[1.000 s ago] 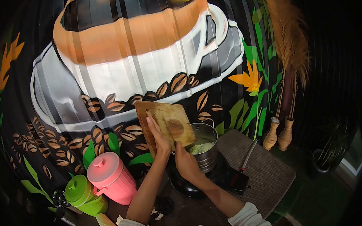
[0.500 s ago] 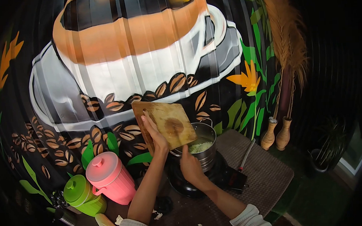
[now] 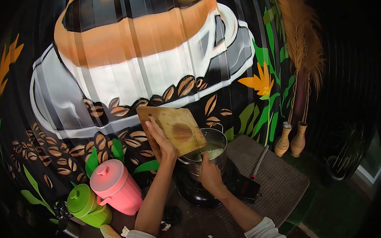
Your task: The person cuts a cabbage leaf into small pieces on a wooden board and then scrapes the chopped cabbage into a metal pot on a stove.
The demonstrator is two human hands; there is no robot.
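My left hand (image 3: 165, 146) grips a wooden cutting board (image 3: 184, 118) along its left side, fingers stretched up its edge. The board is tilted, its lower corner over a metal pot (image 3: 219, 137). A dark round patch marks the board's face. My right hand (image 3: 210, 176) is closed at the near side of the pot; whatever it holds is hidden from view. Pale green chopped food (image 3: 215, 153) shows inside the pot, which stands on a black portable stove (image 3: 186, 191).
A pink lidded jug (image 3: 117, 188) and a green lidded jug (image 3: 87, 204) stand left of the stove. A pale leafy vegetable (image 3: 112, 237) lies at the front edge with scraps nearby. The brown textured table (image 3: 278, 179) extends right; two vases (image 3: 298, 145) stand beyond it.
My right hand has moved a little to the right and away from the board's lower edge, over the pot's near side. The board has shifted very slightly left.
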